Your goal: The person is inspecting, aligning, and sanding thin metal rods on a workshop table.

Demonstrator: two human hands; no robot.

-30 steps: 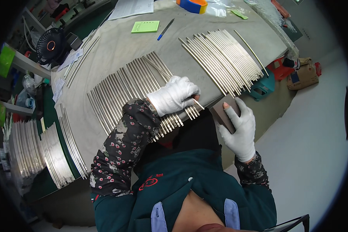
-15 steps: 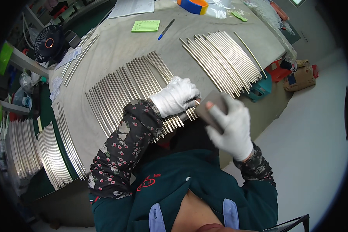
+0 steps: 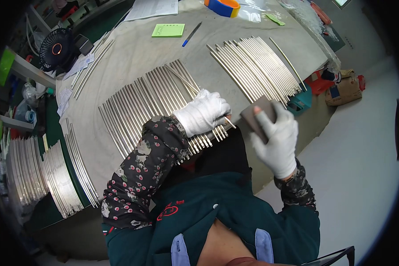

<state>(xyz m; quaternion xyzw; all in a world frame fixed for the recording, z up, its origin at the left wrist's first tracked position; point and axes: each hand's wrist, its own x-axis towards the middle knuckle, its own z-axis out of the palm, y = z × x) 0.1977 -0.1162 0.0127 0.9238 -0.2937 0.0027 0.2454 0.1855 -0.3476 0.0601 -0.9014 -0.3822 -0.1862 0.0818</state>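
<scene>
My left hand (image 3: 203,113), in a white glove, is closed around a thin metal rod (image 3: 230,123), whose end sticks out past the fingers near the table's front edge. Beneath and beside that hand spreads a row of similar silvery rods (image 3: 139,99). One or two rods (image 3: 180,75) lie slantwise across the row's right part. To the right, my gloved right hand (image 3: 277,144) grips a brownish-grey rectangular block (image 3: 262,116), which looks like a sanding block. The block is apart from the held rod's end. A bare fingertip shows through the right glove.
Another batch of rods (image 3: 255,66) lies at the right of the grey-covered table (image 3: 133,53). More rods (image 3: 61,179) stand at the far left. Toward the back are a green notepad (image 3: 168,30), a pen (image 3: 192,34), tape rolls (image 3: 222,7) and a small fan (image 3: 56,48).
My right hand has moved to the right with the block, away from the held rod's end. The left hand has stayed almost in place, and more of the rod's end now shows.
</scene>
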